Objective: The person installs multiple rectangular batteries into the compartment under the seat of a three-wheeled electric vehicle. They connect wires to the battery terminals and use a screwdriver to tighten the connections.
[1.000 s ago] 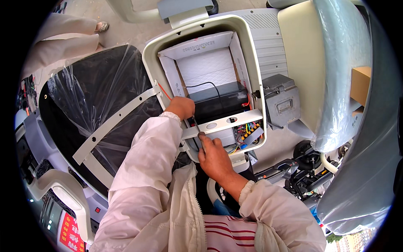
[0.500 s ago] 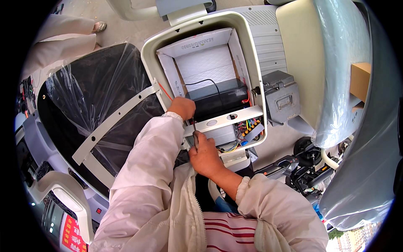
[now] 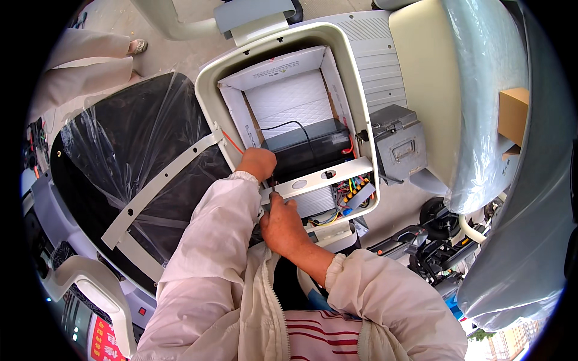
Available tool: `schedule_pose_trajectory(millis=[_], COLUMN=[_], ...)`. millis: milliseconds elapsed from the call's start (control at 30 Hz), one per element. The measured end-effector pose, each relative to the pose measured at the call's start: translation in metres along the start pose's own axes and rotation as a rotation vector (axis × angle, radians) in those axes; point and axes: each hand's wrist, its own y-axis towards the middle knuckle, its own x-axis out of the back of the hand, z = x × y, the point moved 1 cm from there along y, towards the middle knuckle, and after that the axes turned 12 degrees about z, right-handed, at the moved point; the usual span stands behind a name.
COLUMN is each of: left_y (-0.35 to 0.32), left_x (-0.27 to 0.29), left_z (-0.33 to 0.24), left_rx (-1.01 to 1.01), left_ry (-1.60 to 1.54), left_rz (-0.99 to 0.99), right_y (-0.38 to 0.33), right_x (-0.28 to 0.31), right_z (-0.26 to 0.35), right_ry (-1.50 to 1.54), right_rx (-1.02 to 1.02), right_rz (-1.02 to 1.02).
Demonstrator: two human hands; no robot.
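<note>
An open cream storage compartment (image 3: 201, 96) of a vehicle lies in front of me, with a white cardboard box (image 3: 283, 62) and a black battery-like case (image 3: 313, 146) inside. My left hand (image 3: 257, 163) is closed at the compartment's left edge, beside the black case. Its fingertips are hidden, so what it grips cannot be made out. Just below, my right hand (image 3: 284, 227) is closed around a slim dark tool (image 3: 273, 188), which points up toward my left hand; its kind is unclear. Both hands are by the left end of a cream crossbar (image 3: 313, 178).
Below the crossbar sit a finned silver unit (image 3: 317, 203) and bundled coloured wires (image 3: 354, 191). A film-wrapped black seat lid (image 3: 150, 129) lies open at left. A grey metal box (image 3: 398, 141) stands right of the compartment. Another person's legs (image 3: 90, 66) show at far left.
The view has shifted slightly, so the compartment sits a little lower and further left. Both hands remain closed at the crossbar's left end, with the slim tool still in the right.
</note>
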Motion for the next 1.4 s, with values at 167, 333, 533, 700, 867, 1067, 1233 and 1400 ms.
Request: schedule_pose_trajectory(millis=[167,333,533,700,867,1067,1233,1400], left_y=[-0.003,-0.004,-0.005,-0.006,-0.011,-0.02,-0.035,-0.059], left_x=[0.004,0.007,0.008,0.007,0.017,0.023,0.027,0.024], left_z=[-0.003,-0.009,-0.014,-0.017,-0.019,-0.004,0.01,-0.018], left_rx=[0.014,0.018,0.022,0.039,0.017,-0.045,-0.071,-0.108], left_ry=[0.0,0.004,-0.042,-0.08,0.071,0.366,0.018,-1.876], left_rz=[0.0,-0.005,-0.026,-0.013,-0.047,-0.167,-0.327,-0.593], right_y=[0.0,0.001,0.002,0.002,0.013,0.01,0.032,0.053], right_x=[0.003,0.005,0.006,0.018,0.009,0.004,-0.021,-0.046], right_z=[0.004,0.006,0.011,0.025,0.018,0.026,-0.012,-0.047], right_ry=[0.004,-0.041,-0.106,-0.11,-0.302,-0.167,0.418,0.638], right_rx=[-0.015,-0.004,0.004,-0.086,-0.042,-0.099,-0.126,-0.276], right_rz=[0.017,0.054,0.08,0.16,0.138,0.035,-0.331,-0.276])
